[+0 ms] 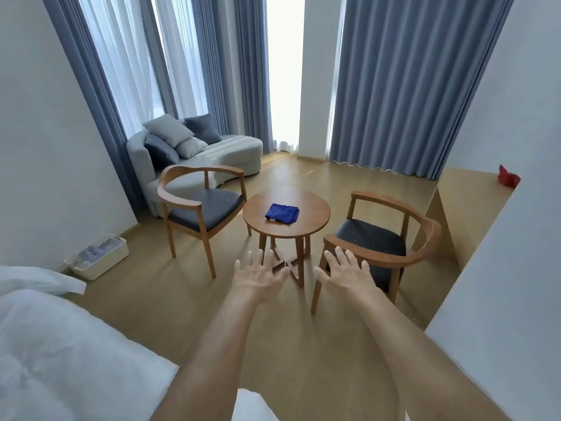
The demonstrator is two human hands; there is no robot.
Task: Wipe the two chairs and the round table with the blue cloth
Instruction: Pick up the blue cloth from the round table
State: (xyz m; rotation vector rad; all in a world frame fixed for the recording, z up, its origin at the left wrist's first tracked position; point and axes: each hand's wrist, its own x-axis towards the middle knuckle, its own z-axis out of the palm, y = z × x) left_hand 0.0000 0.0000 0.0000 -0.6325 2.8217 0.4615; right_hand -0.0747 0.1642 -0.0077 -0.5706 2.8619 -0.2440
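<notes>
We held our left hand (259, 275) and right hand (344, 273) out ahead of us, palms down, fingers spread and straight, holding nothing and touching nothing. Beyond them stood the small round wooden table (315, 220), and the folded blue cloth (282, 213) lay near the middle of its top, well apart from both hands. The wooden armchair with a dark seat pad on our left (202, 208) and its twin on our right (376, 238) flanked the table, both seats flecked with pale specks. We judged nothing wiped yet. The risk from here, as we saw it, was sweeping seat crumbs onto the floor, or nudging the light table while leaning in for the cloth. Off to the left, against the wall, a white rectangular plastic bin (101, 265) held what looked like rolled grey towels.
</notes>
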